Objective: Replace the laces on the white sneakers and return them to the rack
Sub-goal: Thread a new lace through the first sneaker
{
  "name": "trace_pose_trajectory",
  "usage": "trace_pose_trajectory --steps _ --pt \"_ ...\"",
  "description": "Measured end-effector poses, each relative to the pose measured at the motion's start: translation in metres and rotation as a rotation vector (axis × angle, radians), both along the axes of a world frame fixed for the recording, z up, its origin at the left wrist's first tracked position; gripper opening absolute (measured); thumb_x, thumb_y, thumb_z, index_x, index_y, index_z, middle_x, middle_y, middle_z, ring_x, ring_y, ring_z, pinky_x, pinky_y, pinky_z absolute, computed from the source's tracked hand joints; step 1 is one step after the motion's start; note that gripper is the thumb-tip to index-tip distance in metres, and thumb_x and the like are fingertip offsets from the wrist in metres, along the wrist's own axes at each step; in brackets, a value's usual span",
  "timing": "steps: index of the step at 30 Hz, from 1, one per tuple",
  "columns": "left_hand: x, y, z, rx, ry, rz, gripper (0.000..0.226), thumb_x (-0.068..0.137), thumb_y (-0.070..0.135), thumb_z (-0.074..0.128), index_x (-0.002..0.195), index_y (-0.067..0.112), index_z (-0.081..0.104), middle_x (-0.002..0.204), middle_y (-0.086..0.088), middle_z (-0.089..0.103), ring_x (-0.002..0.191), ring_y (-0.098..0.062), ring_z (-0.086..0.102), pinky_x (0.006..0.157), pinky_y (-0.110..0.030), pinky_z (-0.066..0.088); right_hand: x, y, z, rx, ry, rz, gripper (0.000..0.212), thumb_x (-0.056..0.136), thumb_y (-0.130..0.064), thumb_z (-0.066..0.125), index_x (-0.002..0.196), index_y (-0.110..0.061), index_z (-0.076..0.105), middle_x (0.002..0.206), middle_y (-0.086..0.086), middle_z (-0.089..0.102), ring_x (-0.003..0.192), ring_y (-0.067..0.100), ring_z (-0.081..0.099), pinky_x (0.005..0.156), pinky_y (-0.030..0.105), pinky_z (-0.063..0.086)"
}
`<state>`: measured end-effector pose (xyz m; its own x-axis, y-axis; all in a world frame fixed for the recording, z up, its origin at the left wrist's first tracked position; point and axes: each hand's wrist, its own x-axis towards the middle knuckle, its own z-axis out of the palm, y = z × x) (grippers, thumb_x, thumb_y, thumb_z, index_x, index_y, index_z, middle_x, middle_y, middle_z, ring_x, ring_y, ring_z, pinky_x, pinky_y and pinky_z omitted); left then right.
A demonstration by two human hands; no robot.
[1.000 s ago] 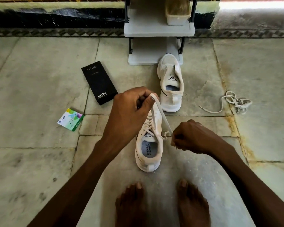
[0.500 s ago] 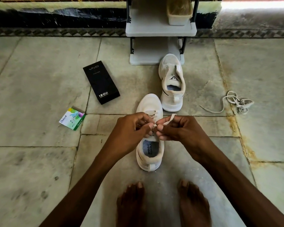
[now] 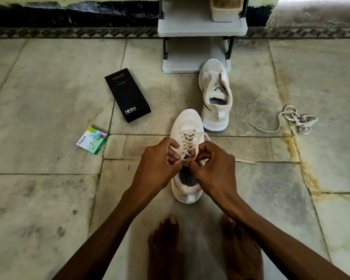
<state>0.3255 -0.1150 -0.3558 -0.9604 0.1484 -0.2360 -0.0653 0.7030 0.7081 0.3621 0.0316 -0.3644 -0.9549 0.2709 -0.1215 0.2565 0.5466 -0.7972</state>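
- Sneaker [image 3: 187, 124] stands on the floor [image 3: 49, 199] before bare feet [image 3: 166, 249], toe toward the rack [image 3: 190, 29].
- I see left hand [image 3: 158, 161] and right hand [image 3: 213, 165] pinching its lace [image 3: 187, 141] with curled fingers, near the collar.
- Second sneaker [image 3: 215, 93] sits by the rack; loose lace [image 3: 297, 120] lies well right.

From where I stand, the black box [image 3: 127, 94] on the floor reads "vivo" in faint grey at its far end and "120W" in white at its near end, with finer print below that I can't read. The small white and green packet [image 3: 92, 140] says "Odonil" on its face and again along its green edge. The far sneaker [image 3: 215, 93] has a black logo on its tongue with lettering too small to be sure of.
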Motion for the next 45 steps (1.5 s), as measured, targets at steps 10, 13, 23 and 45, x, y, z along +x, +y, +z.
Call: trace_pose_trajectory --steps 10,13,23,45 --pt "-0.003 -0.004 -0.006 0.209 -0.169 0.184 0.032 0.077 0.013 0.075 0.101 0.019 0.056 0.082 0.007 0.068 0.077 -0.005 0.065 0.071 -0.02 0.052 0.008 -0.015 -0.013 0.127 0.179 0.015 0.012 0.084 -0.03 0.07 0.077 -0.025 0.062 0.062 -0.01 0.062 0.056 0.006 0.057 0.056 0.024 0.045" --pt "-0.004 -0.007 -0.01 0.224 -0.196 0.182 0.025 0.078 0.01 0.074 0.096 0.019 0.059 0.083 0.003 0.069 0.079 -0.011 0.067 0.077 -0.031 0.057 0.009 -0.017 -0.017 0.125 0.184 0.025 0.013 0.085 -0.031 0.068 0.076 -0.024 0.061 0.062 -0.008 0.063 0.056 0.007 0.058 0.056 0.027 0.047" --pt "-0.007 -0.011 -0.012 0.214 -0.163 0.042 0.014 0.082 0.013 0.073 0.089 0.025 0.071 0.081 0.009 0.072 0.073 0.002 0.066 0.067 -0.008 0.051 0.005 -0.02 -0.021 0.19 0.166 0.02 0.012 0.084 -0.025 0.071 0.084 -0.024 0.059 0.067 -0.008 0.066 0.058 0.01 0.063 0.057 0.028 0.05" --pt "-0.017 -0.002 0.007 -0.373 0.062 -0.164 0.013 0.093 0.026 0.059 0.09 0.019 0.07 0.085 0.004 0.069 0.075 -0.01 0.061 0.065 -0.022 0.042 0.0 -0.014 -0.014 0.433 -0.021 0.134 0.046 0.084 -0.058 0.062 0.116 -0.031 0.042 0.081 -0.006 0.071 0.074 0.018 0.068 0.062 0.03 0.046"
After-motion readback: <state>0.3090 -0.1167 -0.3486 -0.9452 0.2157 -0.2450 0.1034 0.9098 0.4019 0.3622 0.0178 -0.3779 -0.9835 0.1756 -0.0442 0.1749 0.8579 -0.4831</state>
